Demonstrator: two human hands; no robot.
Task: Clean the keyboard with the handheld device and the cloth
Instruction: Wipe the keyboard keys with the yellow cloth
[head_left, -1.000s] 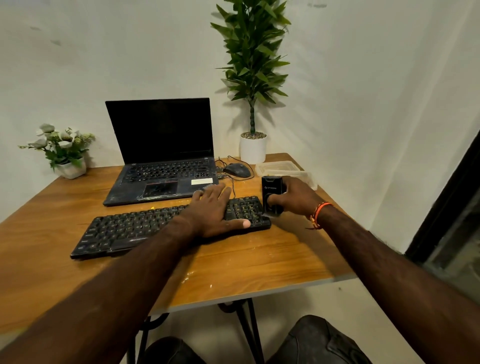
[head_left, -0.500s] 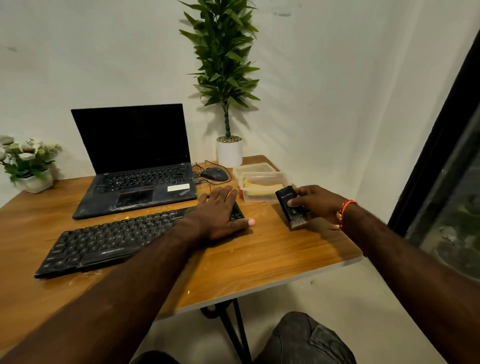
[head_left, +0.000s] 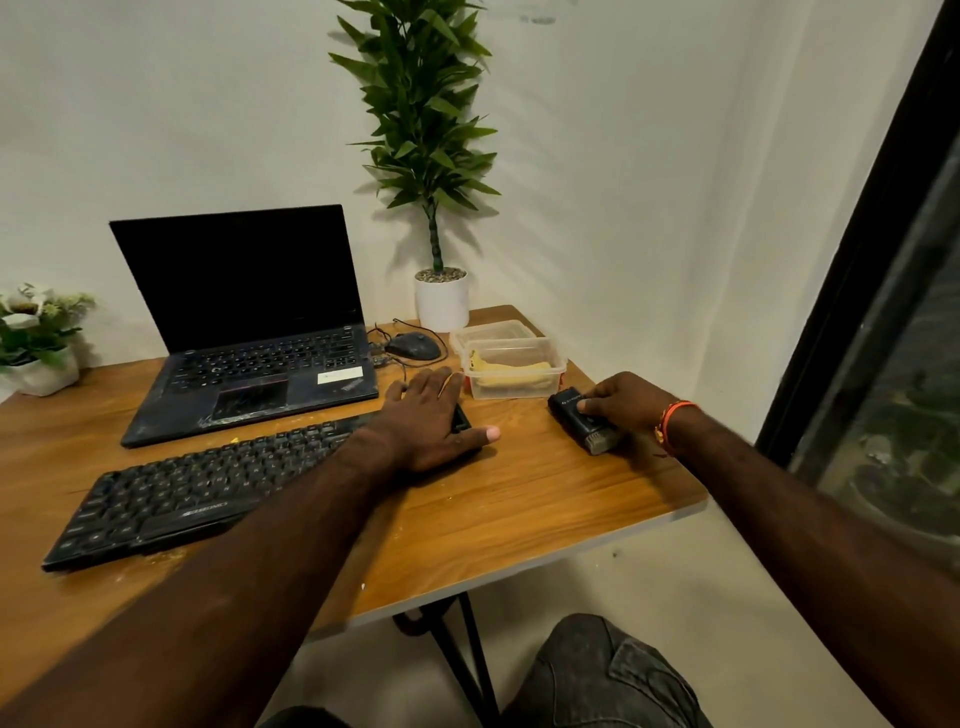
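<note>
Seen from above the seated knees: wooden table (head_left: 519, 499) against a white wall, tall potted plant (head_left: 423, 145) standing at the far corner. Open black laptop (head_left: 244, 322) with dark screen set at the back of the tabletop, dusty along its palm rest. In front of it, lying at a slant, black keyboard (head_left: 197, 483), pale crumbs scattered on the wood around it. Left hand (head_left: 426, 421) laid flat across the right end of the keyboard, fingers straight and slightly spread, thumb stretched onto the wood. Just right of that hand and well clear of the keyboard, right hand (head_left: 626, 402) curled over the black handheld device (head_left: 584, 421), fingers and thumb gripping its body, device resting on the table with its bristled end pointing toward the near edge; orange bracelet (head_left: 670, 423) on that wrist. Behind both hands, two clear plastic containers (head_left: 511, 358), the nearer one holding a yellow cloth (head_left: 511, 375). At far left, small flower pot (head_left: 41, 338). Between laptop and containers, corded black mouse (head_left: 413, 345).
</note>
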